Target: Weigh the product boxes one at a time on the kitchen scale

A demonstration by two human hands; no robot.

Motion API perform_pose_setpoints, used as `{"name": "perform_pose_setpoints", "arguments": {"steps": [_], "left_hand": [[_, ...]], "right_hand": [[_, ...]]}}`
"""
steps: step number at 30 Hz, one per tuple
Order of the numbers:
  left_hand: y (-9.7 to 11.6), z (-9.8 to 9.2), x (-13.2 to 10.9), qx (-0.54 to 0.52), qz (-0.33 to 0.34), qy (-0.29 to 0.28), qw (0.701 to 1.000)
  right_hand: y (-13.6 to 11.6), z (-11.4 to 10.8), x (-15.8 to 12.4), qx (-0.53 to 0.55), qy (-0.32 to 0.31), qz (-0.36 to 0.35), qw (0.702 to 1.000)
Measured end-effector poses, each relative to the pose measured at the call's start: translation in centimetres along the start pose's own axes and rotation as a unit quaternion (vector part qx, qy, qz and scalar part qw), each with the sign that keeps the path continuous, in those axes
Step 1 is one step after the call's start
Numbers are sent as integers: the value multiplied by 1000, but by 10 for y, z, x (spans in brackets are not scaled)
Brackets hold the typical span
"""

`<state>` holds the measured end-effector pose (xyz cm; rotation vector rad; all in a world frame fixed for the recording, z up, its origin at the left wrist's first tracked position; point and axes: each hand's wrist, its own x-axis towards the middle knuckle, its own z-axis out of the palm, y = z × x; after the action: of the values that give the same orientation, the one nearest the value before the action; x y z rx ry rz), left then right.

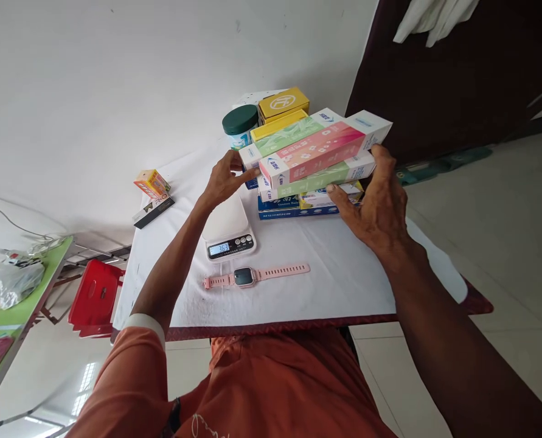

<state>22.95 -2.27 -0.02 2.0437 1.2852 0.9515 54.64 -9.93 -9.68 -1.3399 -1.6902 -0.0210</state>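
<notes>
Several long toothpaste-style boxes lie stacked at the back of the table. A pink box [314,152] rests on top of two green-and-white boxes, with blue boxes [280,207] beneath. My right hand [375,207] grips the right end of the lower green box [316,182], thumb in front and fingers behind. At the stack's left end, my left hand [227,176] has its thumb and fingers around the corner of the rear green box [286,139]. In front of the stack, a white kitchen scale [227,225] has a lit display. A pink smartwatch [244,277] lies stretched out nearer the front edge.
Behind the stack are a green-lidded tub [240,120] and yellow boxes [283,104]. An orange box [152,182] and a black box [153,212] lie at the left. A red chair [95,295] and a green table [28,304] stand beyond the white-covered table [343,274].
</notes>
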Motion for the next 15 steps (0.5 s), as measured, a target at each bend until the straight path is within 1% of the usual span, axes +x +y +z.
{"name": "perform_pose_setpoints", "arguments": {"steps": [4, 7, 10, 13, 15], "left_hand": [[0, 0, 3, -19, 16, -5, 1000], [0, 1, 4, -10, 30, -4, 999], [0, 2, 4, -10, 43, 22, 999], [3, 2, -1, -62, 44, 44, 996], [8, -3, -9, -90, 37, 60, 993]], "right_hand": [[-1, 0, 0, -6, -9, 8, 1000], [-1, 0, 0, -8, -9, 12, 1000], [-1, 0, -1, 0, -4, 11, 1000], [-1, 1, -1, 4, 1, 9, 1000], [-1, 1, -1, 0, 3, 8, 1000]]}}
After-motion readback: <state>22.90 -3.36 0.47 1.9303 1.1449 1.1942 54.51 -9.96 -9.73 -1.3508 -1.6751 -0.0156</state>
